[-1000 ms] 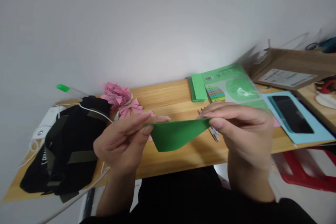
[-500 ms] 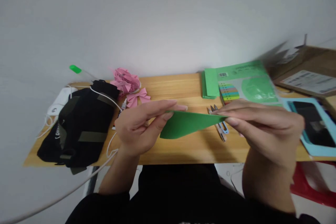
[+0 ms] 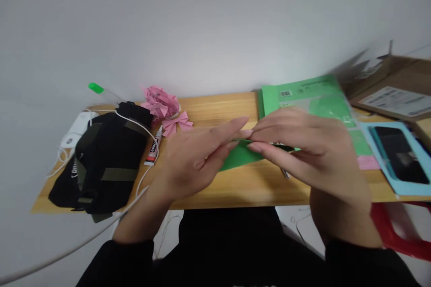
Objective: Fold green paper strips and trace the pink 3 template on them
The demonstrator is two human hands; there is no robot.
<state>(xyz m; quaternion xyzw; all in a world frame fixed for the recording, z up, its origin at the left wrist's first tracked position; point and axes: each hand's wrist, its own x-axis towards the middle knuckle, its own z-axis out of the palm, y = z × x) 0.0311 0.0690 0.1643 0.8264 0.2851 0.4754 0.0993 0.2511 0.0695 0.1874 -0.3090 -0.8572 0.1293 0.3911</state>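
Note:
A folded green paper sheet (image 3: 240,156) is held just above the wooden desk (image 3: 218,107), mostly covered by my hands. My left hand (image 3: 198,159) pinches its left part, fingers pointing right. My right hand (image 3: 303,152) pinches it from the right, fingertips meeting those of the left hand over the paper's middle. Small snips (image 3: 285,171) lie under the right hand, nearly hidden.
A black bag (image 3: 101,161) with a white cable lies at the left. Pink paper bows (image 3: 168,110) and a glue tube (image 3: 153,150) sit behind it. A green paper pack (image 3: 313,94), a phone on a blue sheet (image 3: 397,154) and a cardboard box (image 3: 393,85) are at the right.
My hands have come together over the green paper, fingertips now meeting at its middle. The paper has dropped lower toward the desk and is mostly covered.

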